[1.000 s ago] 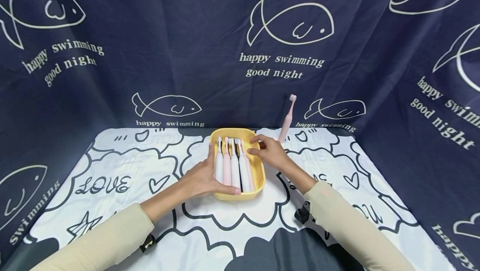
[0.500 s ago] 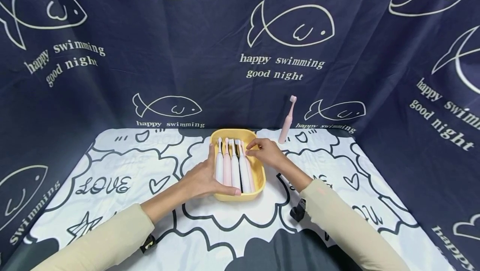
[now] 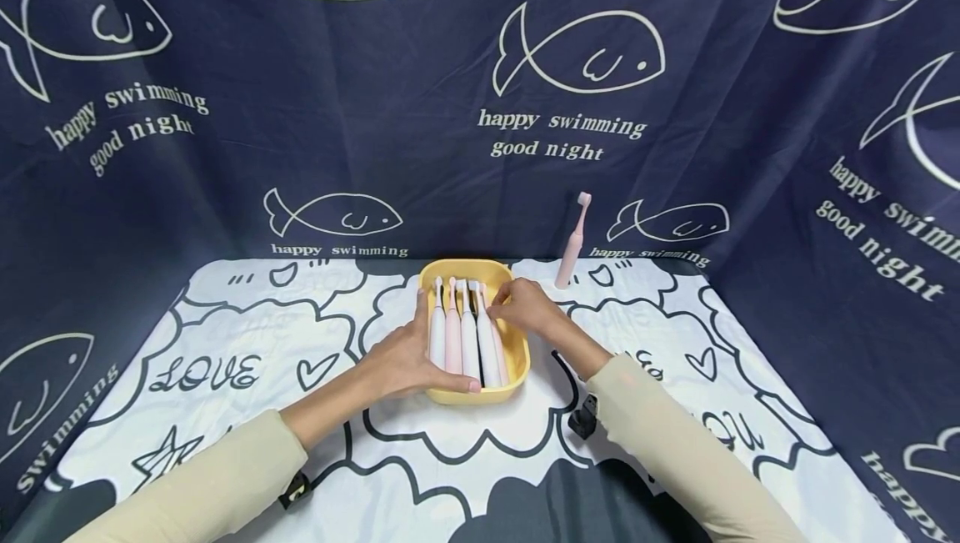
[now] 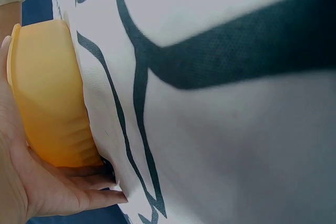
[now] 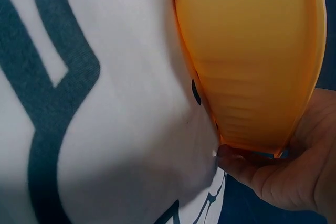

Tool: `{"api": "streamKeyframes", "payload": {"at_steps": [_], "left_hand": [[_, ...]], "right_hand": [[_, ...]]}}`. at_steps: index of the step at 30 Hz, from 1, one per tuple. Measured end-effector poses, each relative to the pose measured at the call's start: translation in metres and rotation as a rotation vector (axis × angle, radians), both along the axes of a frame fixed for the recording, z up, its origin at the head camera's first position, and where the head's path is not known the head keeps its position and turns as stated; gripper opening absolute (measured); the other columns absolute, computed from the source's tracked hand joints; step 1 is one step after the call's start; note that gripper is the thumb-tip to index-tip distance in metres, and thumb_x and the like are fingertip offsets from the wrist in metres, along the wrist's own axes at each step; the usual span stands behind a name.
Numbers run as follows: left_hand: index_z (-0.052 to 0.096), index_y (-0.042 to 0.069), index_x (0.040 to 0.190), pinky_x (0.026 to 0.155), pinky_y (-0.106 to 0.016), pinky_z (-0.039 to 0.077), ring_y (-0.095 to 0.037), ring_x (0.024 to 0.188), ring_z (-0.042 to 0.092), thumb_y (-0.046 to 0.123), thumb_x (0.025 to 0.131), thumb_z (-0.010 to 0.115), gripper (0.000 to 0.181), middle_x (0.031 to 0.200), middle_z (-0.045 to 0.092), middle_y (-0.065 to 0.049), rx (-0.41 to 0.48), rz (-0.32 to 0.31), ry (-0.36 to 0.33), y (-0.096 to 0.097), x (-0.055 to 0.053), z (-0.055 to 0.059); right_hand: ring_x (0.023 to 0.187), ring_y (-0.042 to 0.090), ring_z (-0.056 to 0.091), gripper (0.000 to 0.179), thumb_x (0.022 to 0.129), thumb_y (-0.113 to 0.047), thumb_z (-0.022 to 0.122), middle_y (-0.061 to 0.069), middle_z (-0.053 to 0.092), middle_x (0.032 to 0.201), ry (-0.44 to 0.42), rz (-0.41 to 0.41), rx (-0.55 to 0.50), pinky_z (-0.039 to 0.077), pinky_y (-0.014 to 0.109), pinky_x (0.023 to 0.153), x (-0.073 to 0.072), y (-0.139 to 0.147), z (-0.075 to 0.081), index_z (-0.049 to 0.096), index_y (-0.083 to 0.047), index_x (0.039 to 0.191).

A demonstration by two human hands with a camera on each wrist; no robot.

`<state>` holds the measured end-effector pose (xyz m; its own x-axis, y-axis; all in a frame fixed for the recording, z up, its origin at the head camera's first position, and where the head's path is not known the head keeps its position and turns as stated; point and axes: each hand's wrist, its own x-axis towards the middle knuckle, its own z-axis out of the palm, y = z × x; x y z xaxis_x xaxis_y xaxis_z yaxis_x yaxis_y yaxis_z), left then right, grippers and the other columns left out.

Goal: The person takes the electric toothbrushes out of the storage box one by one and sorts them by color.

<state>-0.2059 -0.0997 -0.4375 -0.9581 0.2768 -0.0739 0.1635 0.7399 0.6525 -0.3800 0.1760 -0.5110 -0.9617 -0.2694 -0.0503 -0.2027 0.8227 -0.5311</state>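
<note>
A yellow plastic storage box (image 3: 517, 351) sits on the printed cloth with several electric toothbrushes in it, white (image 3: 469, 343) and pink (image 3: 453, 341), heads pointing away. My left hand (image 3: 405, 359) grips the box from the left, its thumb along the near rim; the left wrist view has its fingers against the outer wall (image 4: 52, 98). My right hand (image 3: 528, 307) reaches over the right rim, thumb and index fingertips pinching the neck of the rightmost pink electric toothbrush (image 3: 498, 351). In the right wrist view, other right-hand fingers (image 5: 241, 169) lie outside the box's end wall.
Another pink electric toothbrush (image 3: 572, 255) stands upright behind the right hand, near the dark blue curtain (image 3: 450, 151). White cloth with dark drawings (image 3: 247, 343) covers the table. The curtain rises along the back and sides.
My right hand has moved left over the rim, its fingertips drawing together at the rightmost pink electric toothbrush. My left hand and the box have stayed in place.
</note>
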Motion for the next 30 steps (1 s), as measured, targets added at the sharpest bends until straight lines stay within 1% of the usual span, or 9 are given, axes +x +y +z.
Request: {"api": "streamKeyframes", "payload": {"at_steps": [5,9,14,19,22,23,26,28,30], "left_hand": [[-0.019,0.020,0.180,0.111,-0.054,0.057,-0.034,0.137,0.069,0.087,0.061,0.096,0.179,0.167,0.058,-0.026,0.004,-0.002,-0.004,0.000,0.000,0.001],[-0.019,0.019,0.180,0.110,-0.054,0.057,-0.033,0.135,0.069,0.087,0.062,0.096,0.179,0.164,0.059,-0.027,-0.001,0.002,-0.013,0.000,0.000,0.002],[-0.019,0.017,0.180,0.109,-0.053,0.057,-0.032,0.133,0.069,0.087,0.062,0.095,0.179,0.164,0.059,-0.027,0.000,0.003,-0.021,-0.001,0.000,0.001],[-0.018,0.018,0.181,0.110,-0.054,0.057,-0.032,0.135,0.069,0.087,0.062,0.096,0.179,0.167,0.057,-0.025,0.015,-0.001,-0.010,-0.001,0.000,-0.001],[-0.019,0.018,0.180,0.110,-0.054,0.057,-0.032,0.135,0.069,0.087,0.062,0.096,0.179,0.167,0.058,-0.026,0.015,-0.002,-0.007,-0.001,0.000,0.000],[-0.019,0.018,0.180,0.109,-0.053,0.057,-0.032,0.134,0.069,0.087,0.062,0.096,0.179,0.166,0.058,-0.026,0.012,-0.001,-0.007,-0.001,0.000,0.000],[-0.019,0.019,0.180,0.109,-0.054,0.057,-0.032,0.134,0.069,0.088,0.062,0.095,0.179,0.165,0.059,-0.026,0.007,0.003,-0.007,-0.001,0.000,0.000],[-0.019,0.020,0.181,0.110,-0.054,0.057,-0.032,0.134,0.069,0.089,0.061,0.095,0.179,0.166,0.058,-0.026,0.003,0.006,-0.007,-0.001,0.000,0.000],[-0.019,0.020,0.181,0.111,-0.054,0.056,-0.033,0.136,0.069,0.089,0.060,0.095,0.180,0.167,0.057,-0.026,0.004,0.005,-0.007,-0.001,0.000,0.000]], "right_hand": [[0.064,0.013,0.065,0.027,0.093,-0.048,0.083,-0.010,0.073,0.070,-0.059,0.025,0.020,0.053,0.030,0.057,-0.005,-0.002,-0.001,0.084,-0.026,0.076],[0.059,0.012,0.062,0.031,0.093,-0.045,0.084,-0.007,0.069,0.064,-0.080,0.046,0.013,0.050,0.028,0.054,-0.004,-0.004,0.001,0.083,-0.023,0.072],[0.059,0.012,0.061,0.028,0.092,-0.041,0.087,-0.007,0.071,0.066,-0.094,0.045,-0.020,0.050,0.028,0.054,-0.001,-0.005,0.001,0.084,-0.021,0.072],[0.061,0.013,0.060,0.025,0.094,-0.037,0.085,-0.007,0.071,0.068,-0.079,0.037,-0.032,0.048,0.028,0.055,-0.001,-0.006,-0.002,0.085,-0.021,0.075],[0.069,0.015,0.062,0.022,0.095,-0.035,0.083,-0.004,0.073,0.076,-0.064,0.025,-0.029,0.049,0.028,0.059,0.004,-0.009,0.000,0.086,-0.020,0.079],[0.074,0.017,0.063,0.022,0.096,-0.035,0.082,-0.002,0.074,0.080,-0.052,0.024,-0.025,0.050,0.028,0.061,0.006,-0.010,0.002,0.086,-0.019,0.081],[0.086,0.020,0.063,0.022,0.095,-0.034,0.081,0.001,0.073,0.088,-0.013,0.020,-0.022,0.051,0.029,0.067,0.012,-0.011,0.005,0.085,-0.018,0.080],[0.088,0.020,0.062,0.023,0.095,-0.034,0.081,0.002,0.073,0.090,0.004,0.021,-0.034,0.051,0.030,0.068,0.014,-0.011,0.006,0.083,-0.018,0.078],[0.083,0.020,0.062,0.024,0.094,-0.034,0.080,0.001,0.070,0.088,-0.001,0.016,-0.055,0.051,0.030,0.066,0.015,-0.010,0.006,0.080,-0.020,0.075]]}}
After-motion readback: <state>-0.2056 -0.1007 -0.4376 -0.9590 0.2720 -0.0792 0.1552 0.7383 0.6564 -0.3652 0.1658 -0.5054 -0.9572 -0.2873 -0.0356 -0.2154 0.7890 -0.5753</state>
